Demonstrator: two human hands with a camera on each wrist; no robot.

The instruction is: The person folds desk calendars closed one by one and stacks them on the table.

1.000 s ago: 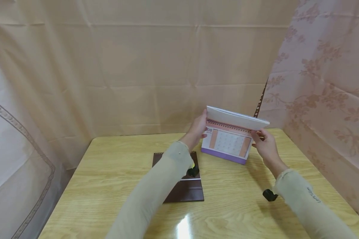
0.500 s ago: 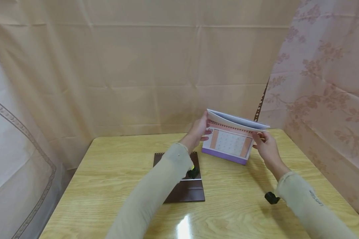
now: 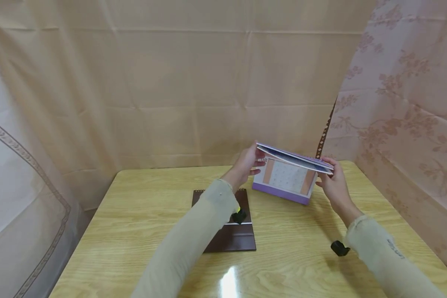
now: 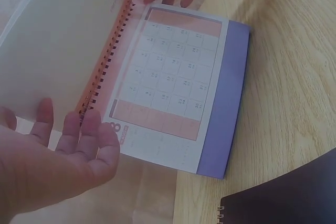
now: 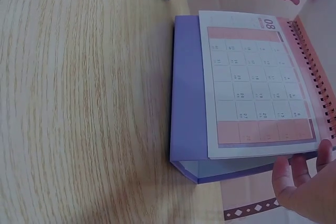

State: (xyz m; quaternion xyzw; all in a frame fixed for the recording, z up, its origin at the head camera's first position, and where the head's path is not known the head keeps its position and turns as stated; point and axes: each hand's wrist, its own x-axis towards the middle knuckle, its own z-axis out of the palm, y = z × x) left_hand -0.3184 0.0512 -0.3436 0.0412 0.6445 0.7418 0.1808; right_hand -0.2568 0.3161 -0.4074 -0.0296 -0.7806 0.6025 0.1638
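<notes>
A spiral-bound desk calendar (image 3: 287,177) with a purple base stands tilted at the table's back right, its 08 page facing me. Its turned-up pages (image 3: 294,157) lean out over the spiral. My left hand (image 3: 243,166) holds the left edge of these pages, several fingers spread beside the binding. At the opposite edge, my right hand (image 3: 334,186) grips the pages, fingers above and thumb below. In the left wrist view, the left hand (image 4: 63,156) is by the spiral's near end. Fingertips of the right hand (image 5: 310,187) touch the calendar's side in the right wrist view.
A dark brown spiral-bound calendar (image 3: 234,242) lies on the wooden table (image 3: 145,215), partly hidden under my left forearm. A beige curtain (image 3: 179,91) hangs behind the table, and a floral pink one (image 3: 406,124) along the right.
The lifted pages have tipped forward and down over the spiral, now covering the top of the 08 page. Fingers of my right hand have come over their top edge; my left hand has barely moved.
</notes>
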